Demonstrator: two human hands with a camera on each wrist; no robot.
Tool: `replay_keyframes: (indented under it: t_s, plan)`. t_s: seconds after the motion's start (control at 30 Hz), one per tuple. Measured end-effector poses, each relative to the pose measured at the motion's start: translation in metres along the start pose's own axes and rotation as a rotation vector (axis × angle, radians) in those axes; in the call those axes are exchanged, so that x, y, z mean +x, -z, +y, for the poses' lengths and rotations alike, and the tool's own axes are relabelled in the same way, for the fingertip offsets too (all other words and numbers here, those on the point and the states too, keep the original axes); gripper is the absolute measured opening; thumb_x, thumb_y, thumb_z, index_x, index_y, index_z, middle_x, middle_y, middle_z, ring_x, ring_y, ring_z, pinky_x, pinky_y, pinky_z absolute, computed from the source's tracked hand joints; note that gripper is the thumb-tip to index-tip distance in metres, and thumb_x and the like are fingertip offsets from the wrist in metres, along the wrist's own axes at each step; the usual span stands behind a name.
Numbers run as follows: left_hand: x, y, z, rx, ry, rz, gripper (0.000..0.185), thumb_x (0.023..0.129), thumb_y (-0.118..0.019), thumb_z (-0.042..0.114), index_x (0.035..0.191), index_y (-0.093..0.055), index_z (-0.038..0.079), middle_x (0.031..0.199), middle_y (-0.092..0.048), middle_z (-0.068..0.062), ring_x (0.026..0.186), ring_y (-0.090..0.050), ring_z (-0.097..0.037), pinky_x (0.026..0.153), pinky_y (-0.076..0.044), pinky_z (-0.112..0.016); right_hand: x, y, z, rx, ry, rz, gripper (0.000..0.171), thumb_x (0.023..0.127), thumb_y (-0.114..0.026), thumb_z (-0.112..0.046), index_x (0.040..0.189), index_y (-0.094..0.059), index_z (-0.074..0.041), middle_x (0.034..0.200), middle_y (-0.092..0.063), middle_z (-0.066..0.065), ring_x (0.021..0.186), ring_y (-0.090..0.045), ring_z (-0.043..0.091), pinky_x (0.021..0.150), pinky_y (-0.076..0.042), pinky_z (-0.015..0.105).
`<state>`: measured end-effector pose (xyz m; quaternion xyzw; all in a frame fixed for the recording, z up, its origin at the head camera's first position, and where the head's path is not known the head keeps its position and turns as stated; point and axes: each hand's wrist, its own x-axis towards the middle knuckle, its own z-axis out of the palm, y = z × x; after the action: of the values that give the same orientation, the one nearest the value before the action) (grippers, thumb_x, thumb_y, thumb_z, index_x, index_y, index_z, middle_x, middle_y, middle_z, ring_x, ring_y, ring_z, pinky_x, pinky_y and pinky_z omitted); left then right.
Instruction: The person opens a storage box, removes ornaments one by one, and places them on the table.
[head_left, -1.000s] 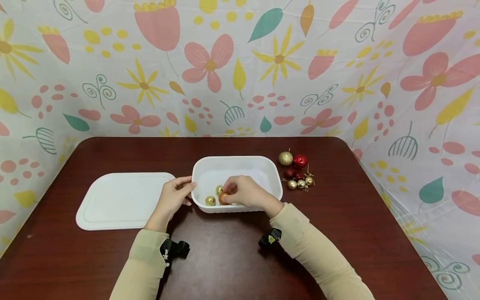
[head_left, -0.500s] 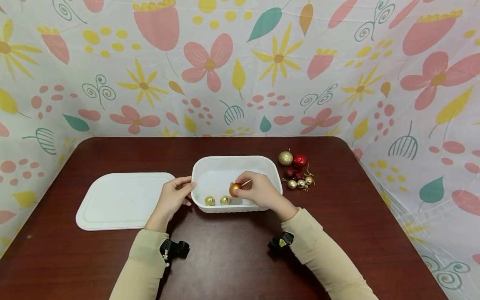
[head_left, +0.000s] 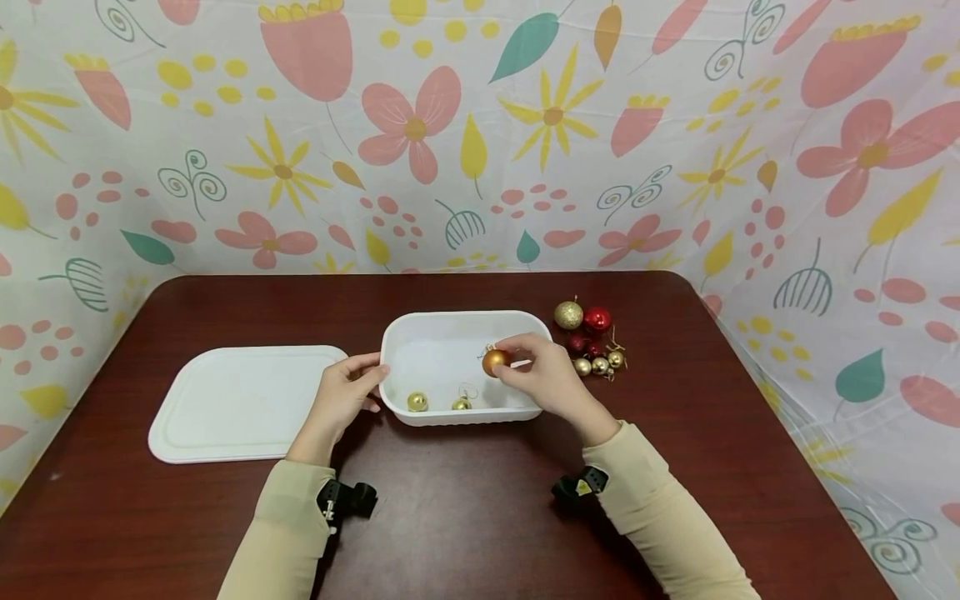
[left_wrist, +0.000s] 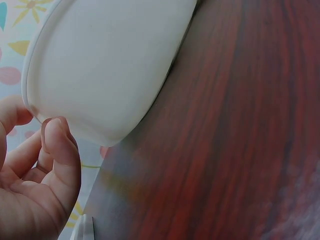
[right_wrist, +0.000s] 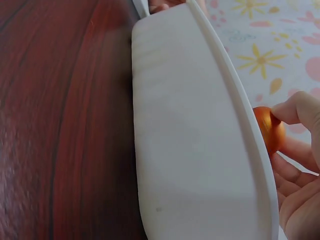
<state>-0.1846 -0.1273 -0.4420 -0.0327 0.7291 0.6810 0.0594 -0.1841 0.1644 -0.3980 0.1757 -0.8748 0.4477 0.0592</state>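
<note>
Item: orange ball (head_left: 496, 362), pinched in my right hand (head_left: 545, 379) above the white tub (head_left: 457, 321).
My left hand (head_left: 342, 397) grips the tub's left rim, fingers curled. Two gold balls (head_left: 417, 402) lie inside. The tub wall hides them from both wrist views; the ball's loop is hard to make out.

White lid (head_left: 243, 402) flat on dark wood table (head_left: 450, 508), left side; floral curtain (head_left: 480, 133) behind and around.
</note>
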Motion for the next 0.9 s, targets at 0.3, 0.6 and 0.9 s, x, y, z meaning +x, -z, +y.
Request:
replay_keyframes:
  t_s: [0.3, 0.6, 0.9]
  plan:
    - [0.001, 0.000, 0.000, -0.003, 0.000, 0.010, 0.037, 0.091, -0.062, 0.013, 0.124, -0.058, -0.003, 0.078, -0.056, 0.003, 0.062, -0.054, -0.009, 0.047, -0.052, -0.020, -0.008, 0.021, 0.012, 0.022, 0.004, 0.093, 0.033, 0.081, -0.073, -0.007, 0.114, -0.066, -0.002, 0.109, -0.063, 0.014, 0.096, -0.064, 0.026, 0.074, -0.058, 0.021]
    - [0.003, 0.001, -0.002, -0.013, -0.005, 0.024, 0.036, 0.091, -0.062, 0.011, 0.123, -0.058, -0.003, 0.078, -0.057, 0.004, 0.061, -0.054, -0.009, 0.046, -0.052, -0.020, -0.013, 0.039, 0.029, 0.030, -0.006, 0.202, 0.035, 0.082, -0.070, -0.001, 0.115, -0.064, 0.004, 0.110, -0.060, 0.020, 0.094, -0.062, 0.016, 0.073, -0.053, 0.011]
    - [0.002, 0.001, -0.002, -0.002, -0.008, 0.010, 0.037, 0.091, -0.062, 0.014, 0.124, -0.058, -0.003, 0.080, -0.057, 0.004, 0.060, -0.054, -0.007, 0.047, -0.052, -0.020, -0.025, 0.068, 0.056, -0.016, -0.101, 0.303, 0.034, 0.084, -0.070, -0.010, 0.116, -0.064, 0.001, 0.110, -0.064, 0.021, 0.087, -0.057, -0.006, 0.072, -0.049, 0.004]
